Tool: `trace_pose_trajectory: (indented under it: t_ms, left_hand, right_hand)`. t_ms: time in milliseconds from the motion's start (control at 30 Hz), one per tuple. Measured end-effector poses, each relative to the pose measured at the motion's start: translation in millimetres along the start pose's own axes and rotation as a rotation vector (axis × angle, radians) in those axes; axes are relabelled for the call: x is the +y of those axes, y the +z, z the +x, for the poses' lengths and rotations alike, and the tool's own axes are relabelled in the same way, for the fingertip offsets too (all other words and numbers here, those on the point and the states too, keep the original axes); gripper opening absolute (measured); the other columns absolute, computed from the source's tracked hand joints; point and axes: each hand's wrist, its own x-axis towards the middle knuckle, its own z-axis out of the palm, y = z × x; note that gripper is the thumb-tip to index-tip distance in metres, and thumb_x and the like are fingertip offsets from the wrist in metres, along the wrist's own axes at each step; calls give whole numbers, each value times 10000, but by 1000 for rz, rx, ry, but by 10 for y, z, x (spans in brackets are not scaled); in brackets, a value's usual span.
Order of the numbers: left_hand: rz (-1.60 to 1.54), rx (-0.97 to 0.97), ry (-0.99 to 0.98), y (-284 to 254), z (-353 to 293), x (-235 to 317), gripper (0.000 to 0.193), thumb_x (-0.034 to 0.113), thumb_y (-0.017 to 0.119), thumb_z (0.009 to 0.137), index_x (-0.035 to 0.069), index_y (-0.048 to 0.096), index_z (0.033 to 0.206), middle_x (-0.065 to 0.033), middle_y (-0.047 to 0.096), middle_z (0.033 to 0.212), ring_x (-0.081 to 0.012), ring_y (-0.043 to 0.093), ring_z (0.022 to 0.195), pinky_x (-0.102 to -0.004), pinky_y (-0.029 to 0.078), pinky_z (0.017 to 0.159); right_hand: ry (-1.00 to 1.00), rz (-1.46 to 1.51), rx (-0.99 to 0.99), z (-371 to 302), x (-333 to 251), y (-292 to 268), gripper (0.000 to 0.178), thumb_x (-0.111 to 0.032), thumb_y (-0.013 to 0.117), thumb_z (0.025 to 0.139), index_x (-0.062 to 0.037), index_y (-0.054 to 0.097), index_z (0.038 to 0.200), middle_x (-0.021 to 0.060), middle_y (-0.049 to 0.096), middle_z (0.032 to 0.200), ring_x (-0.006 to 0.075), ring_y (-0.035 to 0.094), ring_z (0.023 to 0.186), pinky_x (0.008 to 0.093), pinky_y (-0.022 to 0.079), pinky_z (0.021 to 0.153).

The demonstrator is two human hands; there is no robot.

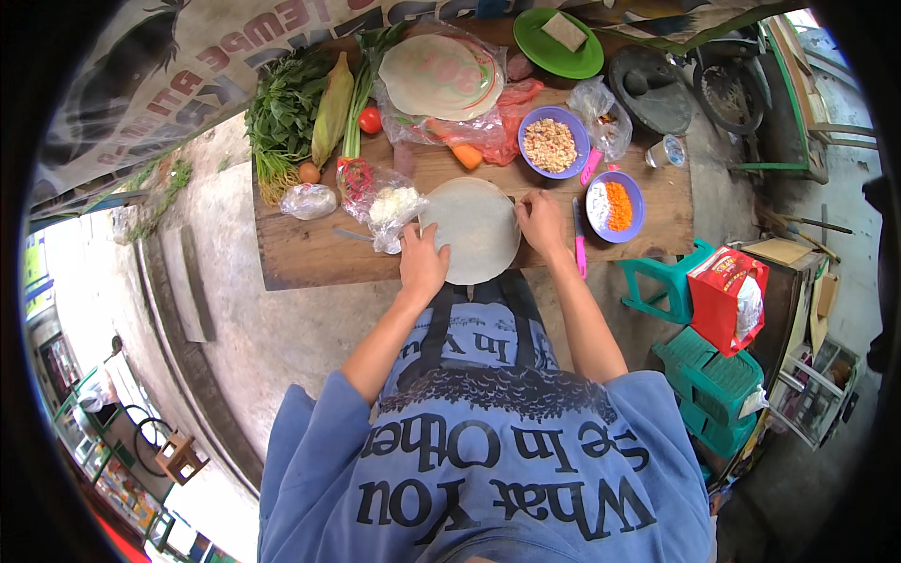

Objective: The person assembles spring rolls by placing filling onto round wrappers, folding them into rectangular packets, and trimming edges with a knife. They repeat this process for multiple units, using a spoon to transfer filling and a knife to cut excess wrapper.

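Observation:
A round, pale, translucent rice paper sheet (472, 228) lies at the table's front edge, with its near part reaching over that edge. My left hand (424, 263) holds it by the left side, fingers bent over the rim. At the opposite side my right hand (542, 223) has its fingertips pinched together on the sheet's right edge. Beside my left hand sits a clear bag of white shreds (394, 205). A pink-handled knife (579, 253) lies right of my right hand, next to a purple bowl (637, 199) holding white and orange bits.
Behind the sheet stand a purple bowl of crumbly filling (554, 174), a bagged stack of round wrappers (439, 77) and a green plate (582, 64). Leafy greens (286, 108), corn (330, 113) and a tomato (371, 120) lie left. A stone mortar (657, 101) and green stools (668, 286) are right.

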Motion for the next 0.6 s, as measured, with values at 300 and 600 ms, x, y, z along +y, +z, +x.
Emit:
trace_pose_trajectory:
  t_ms: [300,600]
  left_hand:
    - [-97,83,-131,32,81,-113,329,230,766,939,89,733,1234,-185,635,1260,-413,594,1224,-498,471,1081]
    - [-73,97,-153,16,110,-125,265,228,749,964,26,790,1132,-189,722,1074,-309,727,925,-421,570,862]
  right_hand:
    - [-28,40,-13,8,-71,69,195,-213,729,908,-42,729,1002,199,735,1045,414,709,1006,527,565,871]
    - [86,182,-98,83,110,-77,198,-214,699,916,-30,691,991,229,755,897,445,729,855,550,549,766]
